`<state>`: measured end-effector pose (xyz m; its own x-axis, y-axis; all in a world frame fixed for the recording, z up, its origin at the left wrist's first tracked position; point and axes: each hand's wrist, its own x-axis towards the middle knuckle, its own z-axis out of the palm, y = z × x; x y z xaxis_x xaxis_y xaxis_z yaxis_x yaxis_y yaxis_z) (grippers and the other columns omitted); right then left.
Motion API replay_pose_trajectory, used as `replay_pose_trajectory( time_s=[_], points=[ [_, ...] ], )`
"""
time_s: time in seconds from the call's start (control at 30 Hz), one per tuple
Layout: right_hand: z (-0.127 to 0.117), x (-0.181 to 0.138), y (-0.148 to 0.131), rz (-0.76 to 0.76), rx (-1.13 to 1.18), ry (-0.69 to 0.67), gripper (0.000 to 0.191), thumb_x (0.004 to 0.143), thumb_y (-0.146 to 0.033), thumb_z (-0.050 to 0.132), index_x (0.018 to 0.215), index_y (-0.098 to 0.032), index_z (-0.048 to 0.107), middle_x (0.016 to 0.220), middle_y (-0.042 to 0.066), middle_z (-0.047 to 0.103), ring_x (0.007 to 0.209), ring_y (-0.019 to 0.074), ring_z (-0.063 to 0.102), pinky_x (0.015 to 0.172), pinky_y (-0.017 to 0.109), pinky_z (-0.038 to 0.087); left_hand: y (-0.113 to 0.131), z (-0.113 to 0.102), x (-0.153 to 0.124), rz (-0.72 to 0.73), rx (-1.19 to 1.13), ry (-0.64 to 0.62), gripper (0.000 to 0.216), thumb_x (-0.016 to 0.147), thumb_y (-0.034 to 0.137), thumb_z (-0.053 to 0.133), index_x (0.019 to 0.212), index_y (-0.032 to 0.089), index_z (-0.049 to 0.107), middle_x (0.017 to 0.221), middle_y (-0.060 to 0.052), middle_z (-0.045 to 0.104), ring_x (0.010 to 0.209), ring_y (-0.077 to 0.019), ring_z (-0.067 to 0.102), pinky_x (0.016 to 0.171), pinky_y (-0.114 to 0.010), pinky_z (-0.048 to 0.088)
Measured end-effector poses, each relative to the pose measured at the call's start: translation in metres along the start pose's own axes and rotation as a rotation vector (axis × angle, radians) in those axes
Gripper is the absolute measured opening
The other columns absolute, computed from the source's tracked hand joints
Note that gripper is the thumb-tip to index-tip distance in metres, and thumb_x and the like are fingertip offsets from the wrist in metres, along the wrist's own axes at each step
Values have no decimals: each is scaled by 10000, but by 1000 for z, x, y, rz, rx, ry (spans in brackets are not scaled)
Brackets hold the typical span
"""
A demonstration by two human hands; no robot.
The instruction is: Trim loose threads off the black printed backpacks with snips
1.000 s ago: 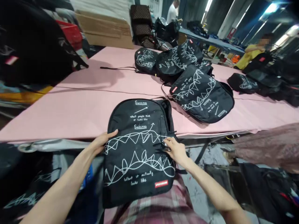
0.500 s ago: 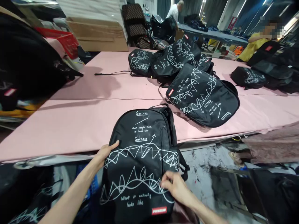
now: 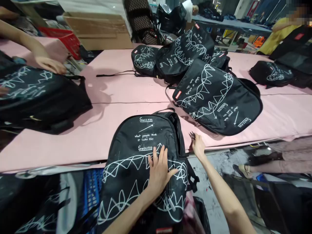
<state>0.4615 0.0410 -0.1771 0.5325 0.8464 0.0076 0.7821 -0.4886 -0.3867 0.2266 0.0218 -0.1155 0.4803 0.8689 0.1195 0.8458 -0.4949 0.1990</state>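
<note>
A black backpack with white scribble print and "Success" lettering lies with its top on the near edge of the pink table and its lower part on my lap. My left hand rests flat on its front panel, fingers spread, holding nothing. My right hand is just off the bag's right side by the table edge, fingers pinched on a small metal tool; what kind of tool it is I cannot tell.
Several matching backpacks are piled on the table beyond, the nearest lying flat. At the left, a co-worker's hand touches another black backpack. A cardboard box stands behind, and a seated person's legs are at the right.
My left hand moved from the backpack's left edge to the middle of its front. My right hand rose from the bag's lower front to the table edge at its right. A co-worker's hand and backpack came into view at left.
</note>
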Motion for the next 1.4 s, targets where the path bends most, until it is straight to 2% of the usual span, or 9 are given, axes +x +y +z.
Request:
replay_pose_trajectory(
  time_s=[0.2, 0.4, 0.5, 0.63, 0.73, 0.83, 1.03, 1.23, 1.4],
  points=[
    [20, 24, -2, -197, -53, 120, 485, 829, -100, 437, 1314, -100, 431, 1277, 178, 492, 1146, 301, 423, 932, 458, 368, -7, 6, 0, -23, 26, -16, 619, 785, 331, 619, 1325, 115, 407, 1435, -136, 374, 1358, -390, 185, 1022, -602, 282],
    [-19, -6, -32, -364, 364, 337, 350, 912, -199, 380, 1231, -150, 517, 1224, 137, 547, 1184, 237, 436, 995, 454, 368, -5, -2, 1, 46, 30, 15, 415, 841, 192, 482, 1254, 145, 477, 1358, -130, 477, 1269, -326, 390, 971, -513, 382],
    [-36, -44, -60, -641, 473, 214, 325, 905, -149, 400, 1185, -200, 559, 1146, 96, 608, 1141, 200, 494, 988, 423, 396, -7, -4, 4, 17, 38, -66, 427, 801, 118, 473, 1228, 124, 494, 1062, -124, 665, 929, -268, 635, 738, -381, 509],
    [-28, -87, -68, -1025, 257, -127, 274, 903, -170, 438, 1112, -192, 614, 1102, 77, 655, 1164, 191, 504, 1034, 432, 340, -18, -20, -6, 35, -35, -17, 430, 798, 81, 433, 1226, 108, 463, 587, 1, 646, 460, -177, 599, 430, -258, 415],
    [-16, -98, -61, -1010, 132, -166, 249, 917, -223, 442, 1082, -192, 627, 1150, 59, 647, 1192, 194, 488, 1072, 453, 255, -24, -38, -22, 147, -133, 221, 323, 850, 105, 395, 1161, 127, 479, 608, 8, 641, 479, -128, 599, 481, -221, 427],
    [-20, -101, -67, -960, 134, -135, 296, 905, -192, 447, 1174, -196, 572, 1165, 68, 638, 1169, 198, 501, 1056, 457, 234, -23, -49, -33, 230, -134, 318, 252, 871, 110, 384, 1091, 131, 504, 688, -14, 660, 541, -116, 614, 547, -220, 448],
    [-47, -111, -101, -649, 193, -74, 368, 905, -144, 428, 1270, -164, 467, 912, 83, 696, 847, 171, 612, 912, 424, 318, -19, -49, -33, 272, -122, 345, 260, 859, 85, 407, 1088, 144, 517, 643, 17, 622, 531, -112, 587, 557, -234, 431],
    [-44, -117, -102, -708, 175, -18, 346, 894, -111, 415, 1223, -162, 511, 930, 84, 678, 919, 187, 584, 919, 429, 337, -21, -48, -36, 267, -137, 353, 275, 861, 88, 413, 1108, 158, 512, 638, 26, 600, 537, -108, 572, 563, -236, 423],
    [-32, -105, -115, -850, 358, -240, 196, 889, -278, 511, 1024, -182, 616, 1016, 61, 626, 886, 179, 575, 772, 338, 483, -8, -50, -35, 304, -147, 299, 252, 854, 84, 360, 990, 172, 552, 613, 2, 569, 546, -134, 566, 561, -257, 437]
  ],
)
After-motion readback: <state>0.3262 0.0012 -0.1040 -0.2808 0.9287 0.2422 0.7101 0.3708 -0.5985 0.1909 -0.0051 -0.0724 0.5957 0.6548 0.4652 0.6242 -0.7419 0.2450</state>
